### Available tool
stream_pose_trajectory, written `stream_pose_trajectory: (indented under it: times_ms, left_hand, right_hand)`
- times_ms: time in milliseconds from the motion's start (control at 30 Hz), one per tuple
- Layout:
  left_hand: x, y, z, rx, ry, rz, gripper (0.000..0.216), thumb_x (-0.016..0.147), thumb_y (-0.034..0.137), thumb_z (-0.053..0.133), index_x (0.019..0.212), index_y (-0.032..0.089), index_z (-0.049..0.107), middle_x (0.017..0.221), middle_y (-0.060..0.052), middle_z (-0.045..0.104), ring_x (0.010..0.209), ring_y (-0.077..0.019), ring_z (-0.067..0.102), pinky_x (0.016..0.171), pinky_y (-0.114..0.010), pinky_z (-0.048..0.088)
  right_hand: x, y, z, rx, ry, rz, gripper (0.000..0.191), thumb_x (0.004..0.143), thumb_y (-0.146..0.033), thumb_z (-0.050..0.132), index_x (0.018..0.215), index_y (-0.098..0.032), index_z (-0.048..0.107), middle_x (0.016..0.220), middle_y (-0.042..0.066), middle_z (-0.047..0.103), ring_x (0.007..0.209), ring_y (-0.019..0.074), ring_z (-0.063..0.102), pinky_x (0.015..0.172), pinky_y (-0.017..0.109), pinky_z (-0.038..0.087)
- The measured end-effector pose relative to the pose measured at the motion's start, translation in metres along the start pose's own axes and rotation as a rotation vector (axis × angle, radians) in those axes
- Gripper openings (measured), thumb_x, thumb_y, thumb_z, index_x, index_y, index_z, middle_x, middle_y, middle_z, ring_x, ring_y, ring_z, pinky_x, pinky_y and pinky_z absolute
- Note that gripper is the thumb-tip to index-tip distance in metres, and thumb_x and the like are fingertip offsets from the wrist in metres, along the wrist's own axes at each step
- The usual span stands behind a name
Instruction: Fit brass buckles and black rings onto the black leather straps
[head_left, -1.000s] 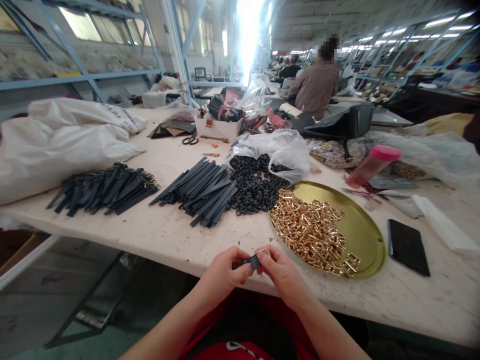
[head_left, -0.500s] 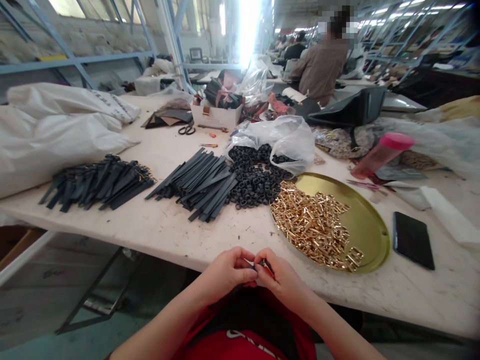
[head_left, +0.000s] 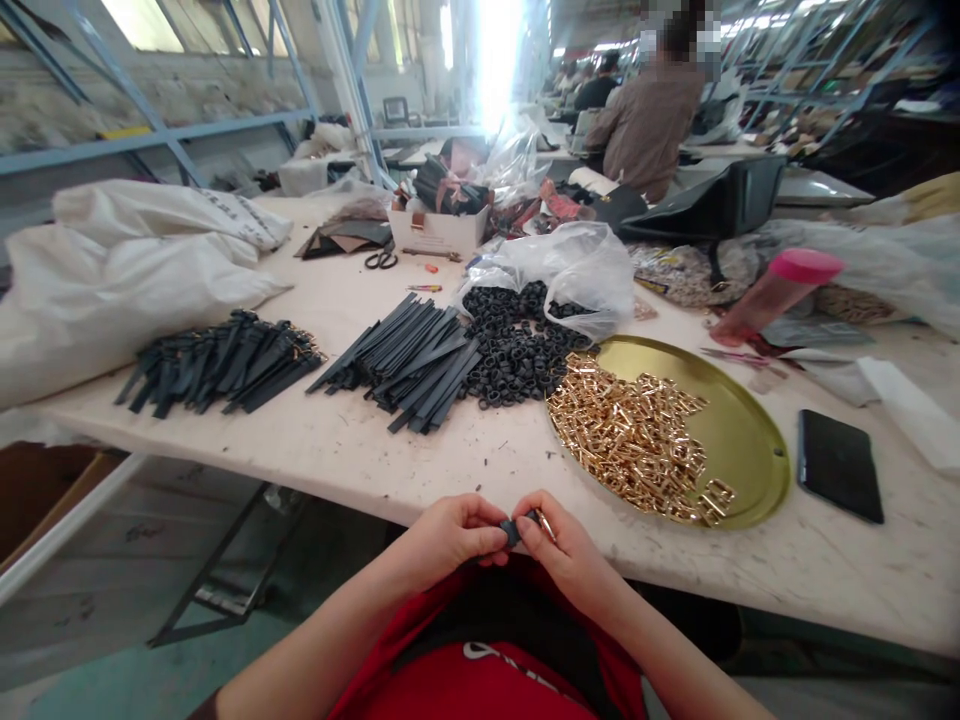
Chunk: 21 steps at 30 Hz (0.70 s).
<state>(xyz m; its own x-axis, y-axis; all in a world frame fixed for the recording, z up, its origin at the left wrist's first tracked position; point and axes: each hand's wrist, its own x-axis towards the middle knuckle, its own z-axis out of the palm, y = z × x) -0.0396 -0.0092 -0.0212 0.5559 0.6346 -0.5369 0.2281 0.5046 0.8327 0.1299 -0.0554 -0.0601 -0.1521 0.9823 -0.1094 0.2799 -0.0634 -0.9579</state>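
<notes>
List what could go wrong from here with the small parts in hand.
1. The left hand and right hand pinch the black piece and gold fitting off the table edge, above the lap; a slip could drop them out of sight.
2. The gold tray sits near that edge; a nudge might spill its heaped clips.

Red top (head_left: 480, 690) with a white mark; bare forearms (head_left: 352, 630).

Left hand (head_left: 448, 540): pinching tighter on the black strap piece (head_left: 511, 531), its thumb now pressing over the top of it.
Right hand (head_left: 568, 552): turning inward, the gold buckle (head_left: 545, 521) now glinting at its fingertips instead of above them.
Black strap piece: showing less than a second ago, now only a short stub between the thumbs.
</notes>
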Motion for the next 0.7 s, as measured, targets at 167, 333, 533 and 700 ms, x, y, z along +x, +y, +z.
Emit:
stream_pose_trajectory:
  times_ms: [167, 333, 533, 700]
  left_hand:
    - [0.004, -0.013, 0.011, -0.006, 0.087, 0.009, 0.02, 0.064, 0.027, 0.064, 0.077, 0.013, 0.056, 0.059, 0.001, 0.062, 0.054, -0.0103, 0.056, 0.056, -0.022, 0.04]
    - [0.003, -0.008, 0.011, 0.162, -0.007, 0.002, 0.019, 0.071, 0.032, 0.054, 0.075, 0.014, 0.054, 0.063, 0.001, 0.06, 0.053, -0.0101, 0.054, 0.053, -0.022, 0.041]
    - [0.004, 0.001, 0.009, 0.668, -0.03, 0.126, 0.032, 0.083, 0.036, 0.035, 0.065, 0.016, 0.053, 0.054, 0.002, 0.054, 0.049, -0.0112, 0.051, 0.052, -0.022, 0.036]
    - [0.011, 0.003, 0.012, 0.813, -0.04, 0.156, 0.038, 0.086, 0.035, 0.025, 0.071, 0.016, 0.054, 0.059, 0.0, 0.058, 0.051, -0.013, 0.052, 0.052, -0.023, 0.036]
  right_hand:
    - [-0.008, -0.002, 0.002, -0.082, 0.012, -0.045, 0.021, 0.087, -0.039, 0.036, 0.085, -0.021, 0.048, 0.069, 0.0, 0.051, 0.064, 0.013, 0.046, 0.059, 0.026, 0.034]
    - [-0.01, 0.005, 0.012, 0.067, 0.099, -0.001, 0.024, 0.088, -0.04, 0.031, 0.092, -0.021, 0.045, 0.066, -0.002, 0.048, 0.059, 0.0116, 0.045, 0.055, 0.025, 0.036]
    - [-0.005, 0.007, 0.016, 0.012, 0.14, -0.049, 0.026, 0.088, -0.04, 0.031, 0.096, -0.02, 0.045, 0.067, -0.001, 0.052, 0.061, 0.012, 0.05, 0.058, 0.024, 0.039]
    - [0.0, 0.01, 0.017, 0.084, 0.159, -0.041, 0.028, 0.088, -0.042, 0.03, 0.097, -0.02, 0.045, 0.069, -0.001, 0.054, 0.063, 0.012, 0.053, 0.06, 0.023, 0.043]
